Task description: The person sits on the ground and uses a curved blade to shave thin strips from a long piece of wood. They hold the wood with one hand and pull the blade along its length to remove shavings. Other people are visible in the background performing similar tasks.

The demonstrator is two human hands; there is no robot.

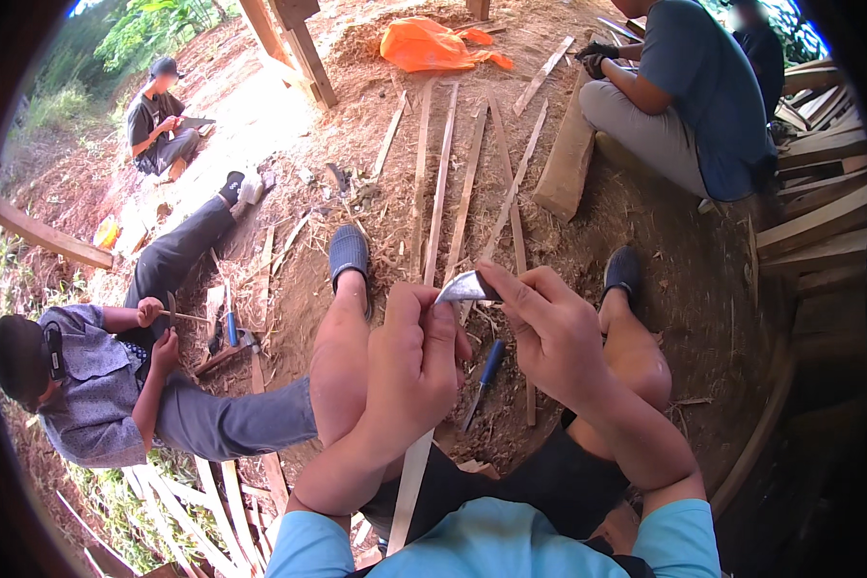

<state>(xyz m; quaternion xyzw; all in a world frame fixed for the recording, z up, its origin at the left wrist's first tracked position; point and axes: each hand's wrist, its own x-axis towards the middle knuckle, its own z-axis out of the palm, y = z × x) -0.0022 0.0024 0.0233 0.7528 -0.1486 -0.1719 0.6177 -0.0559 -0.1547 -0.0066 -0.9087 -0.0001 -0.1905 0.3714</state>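
In my right hand is a small knife with a curved, silvery blade; fingers cover most of its handle. My left hand is closed just left of it, thumb and forefinger by the blade's tip. A long, pale wooden strip slants up from my lap and passes behind my left hand, which appears to grip it; the exact hold is hidden. Below my hands, a blue-handled tool with a thin metal shaft lies on the ground between my legs.
Several wooden strips lie ahead on the shavings-covered dirt, near an orange plastic bag. A person sits at left holding a thin stick, beside a hammer. Another sits far right by a thick beam. Lumber is piled at right.
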